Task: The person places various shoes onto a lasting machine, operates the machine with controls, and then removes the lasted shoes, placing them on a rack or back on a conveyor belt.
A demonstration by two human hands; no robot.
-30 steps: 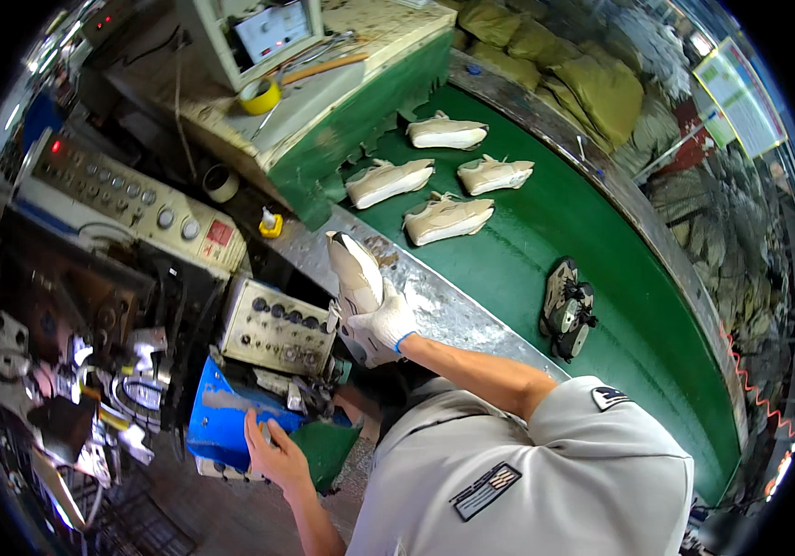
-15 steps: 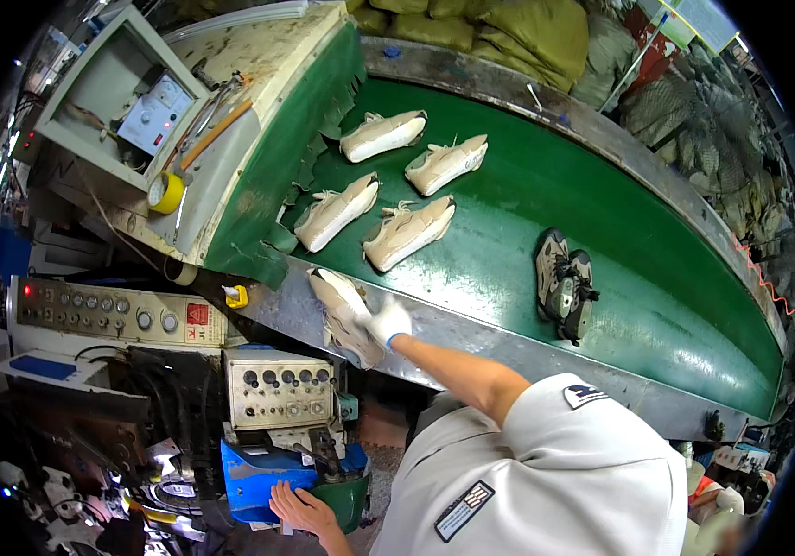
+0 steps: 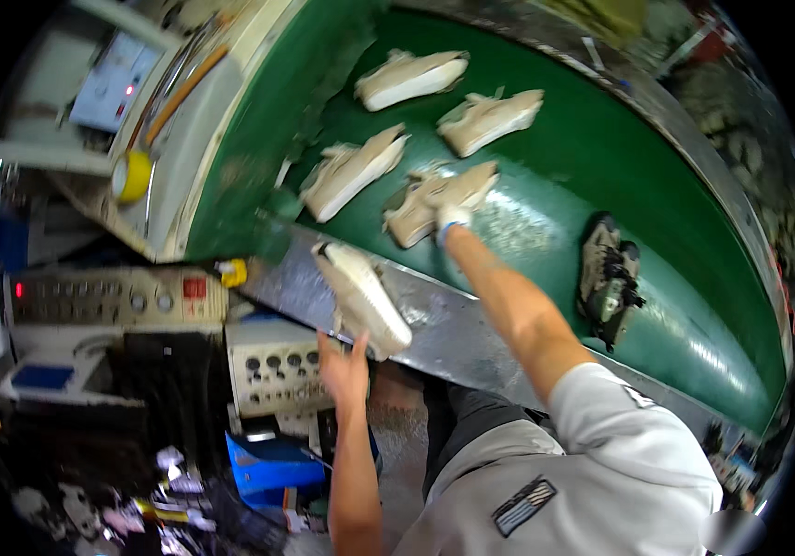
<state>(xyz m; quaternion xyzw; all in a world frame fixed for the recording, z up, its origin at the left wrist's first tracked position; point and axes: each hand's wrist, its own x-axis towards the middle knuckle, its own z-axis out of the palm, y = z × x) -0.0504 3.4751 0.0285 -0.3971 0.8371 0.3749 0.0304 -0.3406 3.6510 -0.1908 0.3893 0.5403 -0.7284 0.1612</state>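
A beige shoe with a pale sole lies on the metal ledge, its lower end over the near edge. My bare left hand is at that end, thumb and fingers apart, beside or just touching the shoe. My right hand, in a white glove, reaches onto the green belt. Its fingers close over the nearest beige shoe there and partly hide it. Other beige shoes lie beyond: one at the left, one at the back, one at the back right.
A pair of dark-and-tan shoes stands on the green belt at the right. The metal ledge runs along its near side. Control panels stand at the lower left; yellow tape and an orange-handled tool lie above.
My right hand has left the shoe on the ledge and reached onto a belt shoe. My left hand has risen from the blue machine to the ledge shoe, which is turned more sole-up.
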